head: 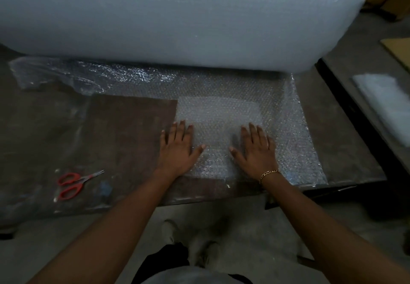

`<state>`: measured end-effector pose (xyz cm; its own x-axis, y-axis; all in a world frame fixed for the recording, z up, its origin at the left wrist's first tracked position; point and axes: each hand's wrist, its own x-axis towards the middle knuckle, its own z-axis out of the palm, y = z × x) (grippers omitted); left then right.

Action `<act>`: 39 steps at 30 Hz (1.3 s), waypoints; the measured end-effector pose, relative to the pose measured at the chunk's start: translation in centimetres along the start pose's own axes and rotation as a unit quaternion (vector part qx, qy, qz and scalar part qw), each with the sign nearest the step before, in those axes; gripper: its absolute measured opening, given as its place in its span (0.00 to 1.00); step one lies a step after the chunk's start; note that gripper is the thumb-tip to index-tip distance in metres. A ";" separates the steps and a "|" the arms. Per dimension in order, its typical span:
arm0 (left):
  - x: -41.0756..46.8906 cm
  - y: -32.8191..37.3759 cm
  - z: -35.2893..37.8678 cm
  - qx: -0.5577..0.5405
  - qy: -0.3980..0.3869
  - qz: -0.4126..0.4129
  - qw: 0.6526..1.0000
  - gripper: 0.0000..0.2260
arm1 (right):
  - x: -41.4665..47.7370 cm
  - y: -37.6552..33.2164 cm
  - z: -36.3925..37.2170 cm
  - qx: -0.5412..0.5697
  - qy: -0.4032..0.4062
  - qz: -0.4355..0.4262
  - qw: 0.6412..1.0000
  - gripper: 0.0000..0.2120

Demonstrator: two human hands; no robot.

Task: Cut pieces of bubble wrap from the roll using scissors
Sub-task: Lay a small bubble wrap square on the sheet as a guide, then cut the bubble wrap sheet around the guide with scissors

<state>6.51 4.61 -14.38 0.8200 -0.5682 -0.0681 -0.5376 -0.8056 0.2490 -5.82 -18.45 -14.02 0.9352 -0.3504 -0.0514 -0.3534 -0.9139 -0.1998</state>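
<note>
Both arms reach forward and down from the bottom of the view, and both hands lie palm-down on a small cut piece of bubble wrap (218, 115). The left hand (178, 148) is flat with its fingers spread and pointing away from the person, its thumb angled in toward the right; its outer fingers sit at the piece's left edge, where the wrap meets the bare brown bench (124, 128). The right hand (255, 148) mirrors it, fingers fanned and thumb pointing in toward the left, with a gold bracelet (268, 173) on the wrist. Neither grip is closed on anything: both are open and flat on the wrap.

The cut piece is a pale, roughly rectangular sheet, cloudier than what is under it. It lies on a clear sheet (288, 128) of bubble wrap that runs out from under the big roll (177, 17) toward the person and ends near the bench's front edge. The roll is white and fills the top of the view, its long axis running left to right along the back of the bench. Crumpled clear wrap trails off to the left below it.

The scissors (75, 183) lie on the bench well to the left of the hands, untouched. Their red handles are nearest the person and the shut blades point up and to the right, toward the wrap, so the long axis runs diagonally.
</note>
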 end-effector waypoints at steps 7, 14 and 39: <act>-5.6 -6.9 -3.2 -0.011 0.074 -0.047 0.996 0.28 | -0.8 -11.4 -0.4 0.122 0.065 -0.100 0.985 0.30; -13.3 -18.4 -6.3 0.011 0.060 -0.146 0.987 0.26 | -3.0 -25.8 2.8 0.289 -0.068 -0.129 0.946 0.16; -10.8 -21.0 -8.5 -0.212 -0.041 -0.124 0.969 0.08 | -9.2 -31.9 4.3 0.356 -0.071 -0.013 0.932 0.10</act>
<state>10.58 29.13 -10.68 0.8861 -0.3911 -0.2486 -0.1827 -0.7879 0.5881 -3.03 14.78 -11.36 0.9547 -0.2534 -0.1556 -0.2726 -0.5365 -0.7986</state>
